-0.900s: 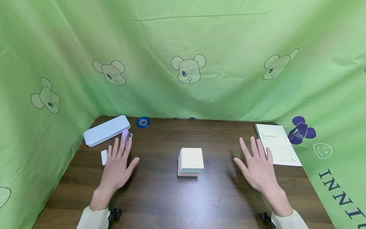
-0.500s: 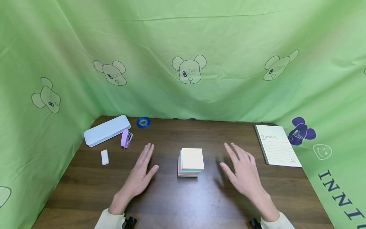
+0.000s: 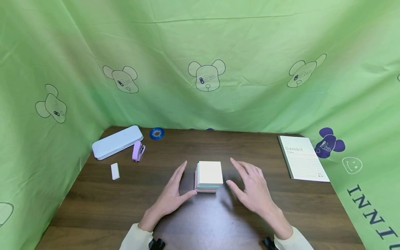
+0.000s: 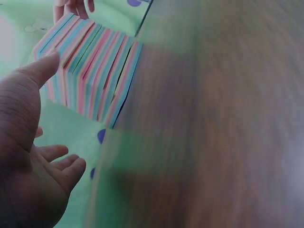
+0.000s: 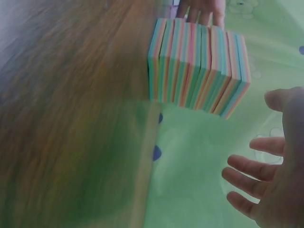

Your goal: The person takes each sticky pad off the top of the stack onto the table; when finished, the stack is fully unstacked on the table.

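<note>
A square stack of sticky note pads [image 3: 210,173] stands mid-table, its top pad cream. In the left wrist view the stack [image 4: 90,71] shows pink, yellow, blue and green layers along its sides. My left hand [image 3: 170,198] is just left of it, fingers extended and thumb spread toward its near left corner; whether the thumb touches cannot be told. To the right of the stack, my right hand [image 3: 254,192] is held with thumb and fingers spread, a gap between it and the pads. The right wrist view has the same layered stack [image 5: 197,69] beyond the right thumb.
At the back left lie a light blue case [image 3: 117,142], a purple stapler [image 3: 138,151], a white eraser [image 3: 115,171] and a blue tape roll [image 3: 156,133]. A white notepad [image 3: 303,158] lies at the right. Green cloth [image 3: 206,111] borders the brown table [image 3: 93,215].
Both hands have moved inward over the table, the left one rightward from near the stapler, the right one leftward from the notepad. The stack has stayed in place.
</note>
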### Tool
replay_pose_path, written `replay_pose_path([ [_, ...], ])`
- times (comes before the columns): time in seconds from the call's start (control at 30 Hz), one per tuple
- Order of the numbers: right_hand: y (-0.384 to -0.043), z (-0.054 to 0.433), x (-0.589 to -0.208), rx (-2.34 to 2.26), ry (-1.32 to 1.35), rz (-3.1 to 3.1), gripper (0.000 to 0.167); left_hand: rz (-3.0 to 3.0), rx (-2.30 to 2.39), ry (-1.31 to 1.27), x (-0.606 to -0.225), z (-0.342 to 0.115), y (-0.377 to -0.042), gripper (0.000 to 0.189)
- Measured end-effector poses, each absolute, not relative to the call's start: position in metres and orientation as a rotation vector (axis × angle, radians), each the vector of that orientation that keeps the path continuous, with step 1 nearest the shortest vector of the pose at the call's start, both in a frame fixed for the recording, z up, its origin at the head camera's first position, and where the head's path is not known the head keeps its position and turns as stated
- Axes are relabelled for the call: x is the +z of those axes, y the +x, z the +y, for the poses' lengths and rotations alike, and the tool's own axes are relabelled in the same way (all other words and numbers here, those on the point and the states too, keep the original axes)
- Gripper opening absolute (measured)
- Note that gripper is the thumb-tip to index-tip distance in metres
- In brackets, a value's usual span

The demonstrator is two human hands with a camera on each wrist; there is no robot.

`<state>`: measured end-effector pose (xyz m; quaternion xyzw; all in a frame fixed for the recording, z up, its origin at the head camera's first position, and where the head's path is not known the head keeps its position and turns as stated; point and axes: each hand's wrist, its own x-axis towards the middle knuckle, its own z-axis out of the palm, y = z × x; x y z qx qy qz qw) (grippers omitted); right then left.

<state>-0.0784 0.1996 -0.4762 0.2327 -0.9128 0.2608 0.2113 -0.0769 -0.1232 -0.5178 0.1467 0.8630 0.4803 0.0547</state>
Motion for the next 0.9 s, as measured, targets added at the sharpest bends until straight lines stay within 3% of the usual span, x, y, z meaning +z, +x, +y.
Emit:
replay_pose_path([
  [0.3, -0.076, 0.189, -0.473, 0.883, 0.606, -2.659, 0.078, 2.504, 1.592, 0.481, -0.533, -0.109, -0.088, 0.119],
  [0.9, -0.096, 0.176, -0.467, 1.156, 0.633, -2.708, 0.081, 2.678, 1.508, 0.634, -0.545, -0.107, -0.096, 0.104],
])
